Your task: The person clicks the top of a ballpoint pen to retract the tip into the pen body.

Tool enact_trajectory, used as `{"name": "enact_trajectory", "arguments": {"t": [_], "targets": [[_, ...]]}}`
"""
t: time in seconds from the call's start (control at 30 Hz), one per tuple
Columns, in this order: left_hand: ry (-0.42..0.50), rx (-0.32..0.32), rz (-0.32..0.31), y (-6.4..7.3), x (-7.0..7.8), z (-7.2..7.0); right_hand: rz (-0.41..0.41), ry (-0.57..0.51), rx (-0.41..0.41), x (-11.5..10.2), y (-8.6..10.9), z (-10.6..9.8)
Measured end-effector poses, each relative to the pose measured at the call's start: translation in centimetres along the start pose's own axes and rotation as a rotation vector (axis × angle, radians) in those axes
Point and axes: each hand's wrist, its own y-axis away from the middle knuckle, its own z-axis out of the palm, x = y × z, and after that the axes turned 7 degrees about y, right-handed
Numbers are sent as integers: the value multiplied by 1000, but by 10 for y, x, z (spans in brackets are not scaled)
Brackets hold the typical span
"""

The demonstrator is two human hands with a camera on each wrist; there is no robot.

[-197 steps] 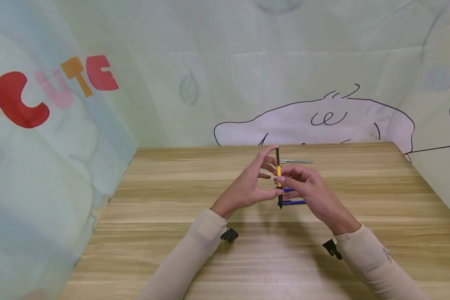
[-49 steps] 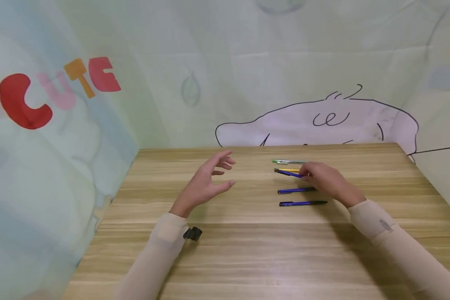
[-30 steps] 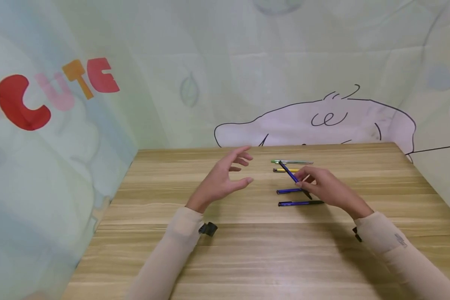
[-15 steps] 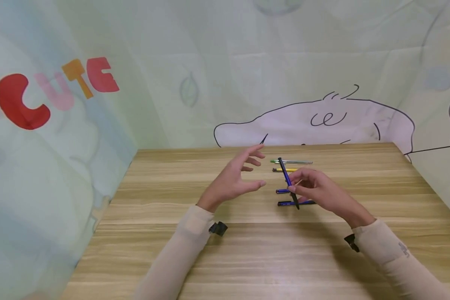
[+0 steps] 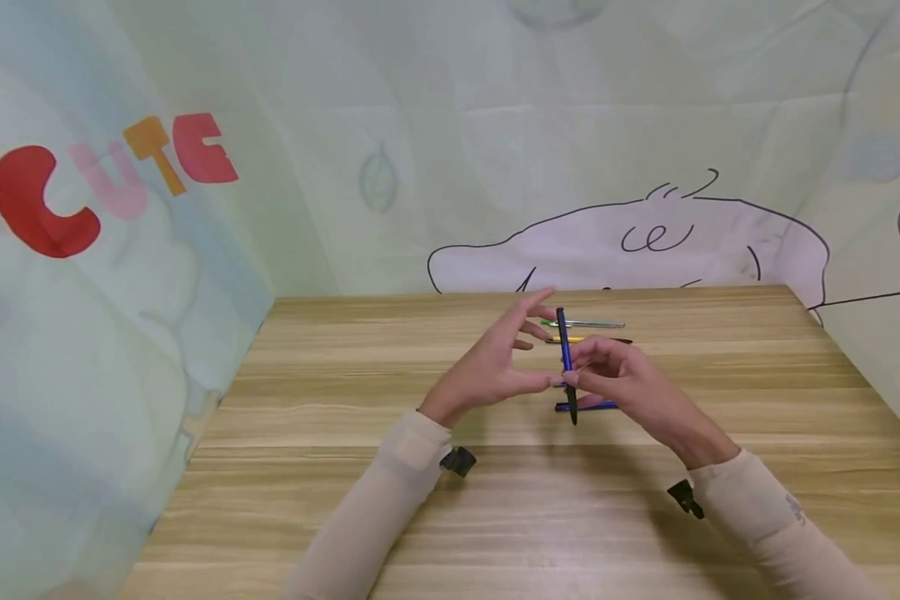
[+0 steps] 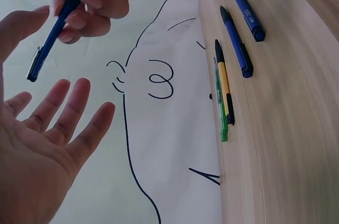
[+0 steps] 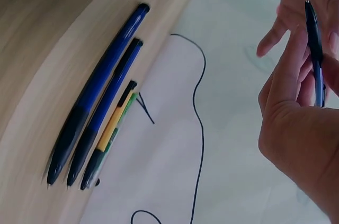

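Observation:
My right hand (image 5: 637, 387) pinches a blue pen (image 5: 565, 337) between thumb and fingers, above the table. The pen stands nearly upright, its black tip end pointing down. Close on its left is my left hand (image 5: 491, 362), fingers spread and thumb stretched toward the pen. In the left wrist view a gap shows between the left fingers and the pen's clip end. Behind the hands lie a green clear pen (image 5: 596, 324) and a yellow pen (image 5: 573, 340) with black ends. Two more blue pens rest nearer; one (image 6: 236, 42) is largely hidden by the right hand in the head view.
The pens lie in a row on a wood-grain table (image 5: 330, 500). A printed cloth backdrop (image 5: 390, 125) rises along its back and sides. A small black clip (image 5: 459, 461) hangs at the left cuff, another (image 5: 686, 498) at the right.
The yellow pen, held between both hands earlier, now lies on the table. My right hand has lifted a blue pen and turned it upright; my left hand has moved right toward it.

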Motion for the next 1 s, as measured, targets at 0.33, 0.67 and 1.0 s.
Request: {"name": "enact_trajectory", "arguments": {"t": [0.33,0.67,1.0], "targets": [[-44,-42,7,-2,1,6,12,-154,6,-3,-3,8],[-25,-24,-10,-2,2,6,-5,-233,4,-6,-6,12],[5,-23,-52,-2,5,5,-35,-269,23,-8,-6,15]]}}
